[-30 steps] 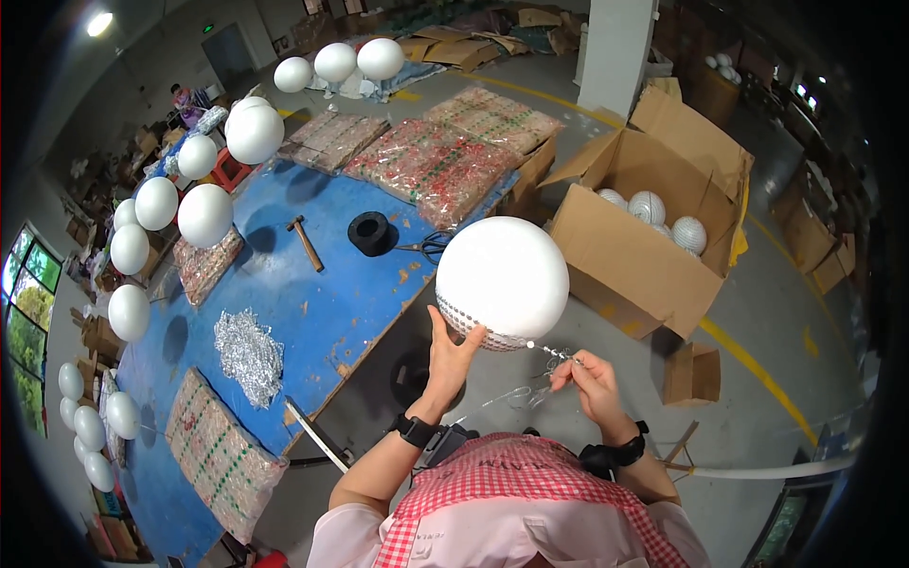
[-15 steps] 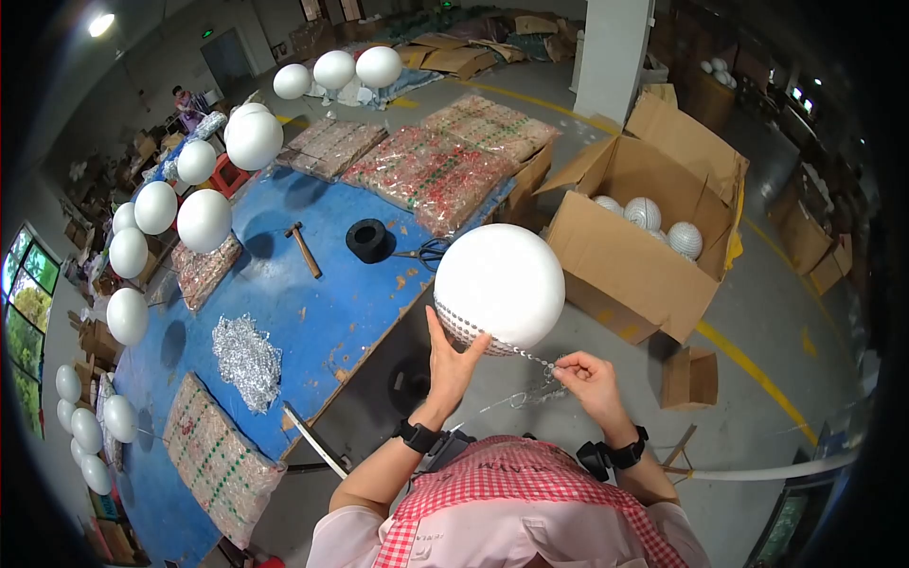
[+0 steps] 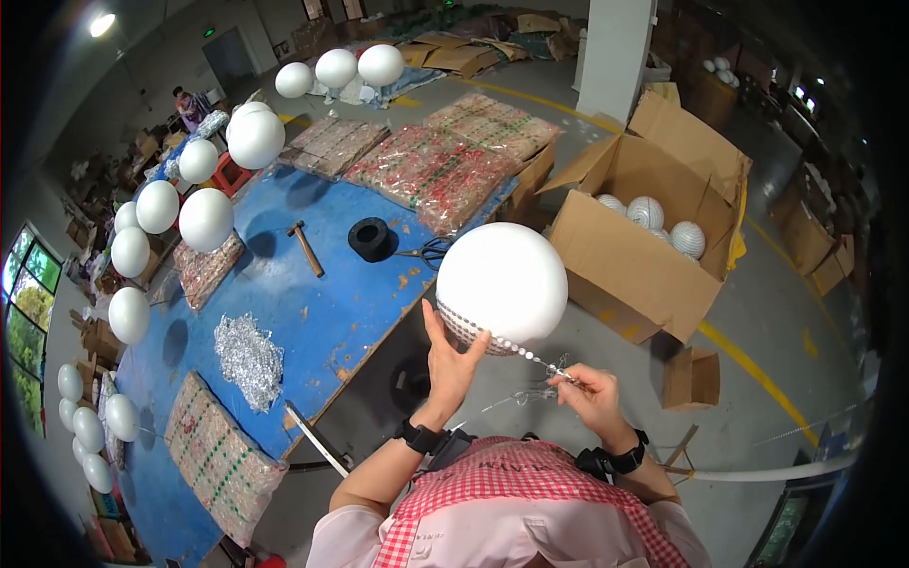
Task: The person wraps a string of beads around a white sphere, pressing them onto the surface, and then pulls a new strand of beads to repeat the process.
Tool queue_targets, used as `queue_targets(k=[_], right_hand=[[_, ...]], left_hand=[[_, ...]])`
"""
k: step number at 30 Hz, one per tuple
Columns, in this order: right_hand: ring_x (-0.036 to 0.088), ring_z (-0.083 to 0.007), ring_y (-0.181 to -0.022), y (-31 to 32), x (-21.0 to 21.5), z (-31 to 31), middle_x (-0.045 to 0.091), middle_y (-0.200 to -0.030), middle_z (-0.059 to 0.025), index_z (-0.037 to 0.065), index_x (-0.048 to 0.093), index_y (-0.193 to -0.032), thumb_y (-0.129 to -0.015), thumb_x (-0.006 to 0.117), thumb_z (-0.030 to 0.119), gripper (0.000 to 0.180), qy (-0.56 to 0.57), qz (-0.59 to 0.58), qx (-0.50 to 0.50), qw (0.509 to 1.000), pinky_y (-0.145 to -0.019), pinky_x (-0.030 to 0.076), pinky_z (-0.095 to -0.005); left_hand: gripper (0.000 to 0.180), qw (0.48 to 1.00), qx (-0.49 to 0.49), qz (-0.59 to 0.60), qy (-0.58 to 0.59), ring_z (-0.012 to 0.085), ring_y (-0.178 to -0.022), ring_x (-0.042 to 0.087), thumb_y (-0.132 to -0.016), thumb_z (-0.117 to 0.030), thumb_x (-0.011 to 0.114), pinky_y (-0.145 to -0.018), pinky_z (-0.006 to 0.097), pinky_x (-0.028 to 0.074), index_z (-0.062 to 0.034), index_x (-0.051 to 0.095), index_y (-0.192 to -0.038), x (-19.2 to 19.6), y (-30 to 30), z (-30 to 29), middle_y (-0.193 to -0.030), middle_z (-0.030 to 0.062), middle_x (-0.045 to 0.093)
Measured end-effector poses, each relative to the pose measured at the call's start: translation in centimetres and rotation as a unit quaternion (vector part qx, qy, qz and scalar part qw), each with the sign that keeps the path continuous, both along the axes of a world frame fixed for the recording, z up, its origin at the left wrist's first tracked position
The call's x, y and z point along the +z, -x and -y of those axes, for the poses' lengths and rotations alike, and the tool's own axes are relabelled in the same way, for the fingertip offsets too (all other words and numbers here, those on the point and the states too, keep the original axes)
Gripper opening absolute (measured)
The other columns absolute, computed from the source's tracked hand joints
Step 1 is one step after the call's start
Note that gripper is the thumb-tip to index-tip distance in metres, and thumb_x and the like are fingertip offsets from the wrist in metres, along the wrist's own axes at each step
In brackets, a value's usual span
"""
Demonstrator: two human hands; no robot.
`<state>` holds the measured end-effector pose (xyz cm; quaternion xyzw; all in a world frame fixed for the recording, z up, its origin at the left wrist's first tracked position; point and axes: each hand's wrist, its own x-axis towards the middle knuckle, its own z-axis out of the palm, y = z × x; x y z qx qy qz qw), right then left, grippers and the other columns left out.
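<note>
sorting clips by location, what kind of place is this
Most likely a workshop or small factory making decorations: a long blue worktable with rows of white balls, an open cardboard box of finished balls, and a concrete floor with yellow lines.

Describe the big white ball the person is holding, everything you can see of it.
The white ball is a large, smooth, matte sphere, foam by the look of it. Rows of a silvery bead string cover its lower part; the rest is bare. It is held up in the air beyond the blue table's edge. The left hand cups it from below, fingers on the beaded band. The right hand pinches the loose end of the string, drawn out from the ball.
</note>
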<state>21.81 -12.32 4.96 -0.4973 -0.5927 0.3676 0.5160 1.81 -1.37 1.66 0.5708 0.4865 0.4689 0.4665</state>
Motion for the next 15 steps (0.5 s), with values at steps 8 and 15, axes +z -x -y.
queue_targets(k=[8, 15], right_hand=[[0.053, -0.0054, -0.055, 0.23, -0.1, -0.81, 0.058, -0.061, -0.0009, -0.003, 0.065, -0.084, -0.087, 0.06, 0.007, 0.012, 0.108, -0.022, -0.053, 0.993, -0.049, 0.04, -0.0203], [0.052, -0.0041, -0.057, 0.34, 0.49, -0.47, 0.06, -0.065, 0.0004, -0.001, 0.063, -0.084, -0.088, 0.061, 0.008, 0.01, 0.154, -0.059, 0.115, 0.98, -0.052, 0.041, -0.0187]], left_hand=[[0.098, 0.997, 0.013, 0.054, 0.047, 0.0358, -0.132, 0.031, -0.081, -0.024, 0.07, -0.1, 0.042, 0.038, -0.0058, 0.0, -0.146, 0.46, 0.13, -0.17, -0.146, 0.0266, 0.021], [0.098, 0.996, 0.018, 0.027, 0.079, 0.0383, -0.131, 0.032, -0.079, -0.026, 0.073, -0.101, 0.043, 0.038, -0.0067, 0.004, -0.146, 0.89, 0.32, -0.21, -0.146, 0.0252, 0.019]])
